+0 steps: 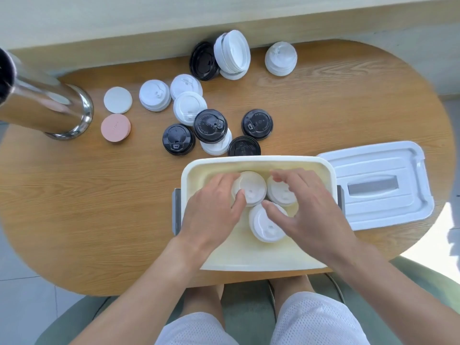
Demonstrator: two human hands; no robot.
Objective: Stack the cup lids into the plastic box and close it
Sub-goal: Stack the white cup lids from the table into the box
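Note:
The open cream plastic box (pixel 256 161) sits at the table's near edge, and both my hands are inside it. Three stacks of white cup lids stand in the box. My left hand (pixel 214 210) grips the left stack (pixel 252 186) with thumb and fingers round it. My right hand (pixel 308 207) curls over the right stack (pixel 280 192), its thumb touching the near stack (pixel 263 224). Several loose white and black lids (pixel 210 125) lie on the table beyond the box. The box's white cover (pixel 378 185) lies flat to the right.
A shiny metal cylinder (pixel 42 105) stands at the far left on the oval wooden table (pixel 87 195). A white disc (pixel 117 100) and a pink disc (pixel 115 127) lie next to it. More lid stacks (pixel 232 54) sit by the far wall. My knees and a green chair are below.

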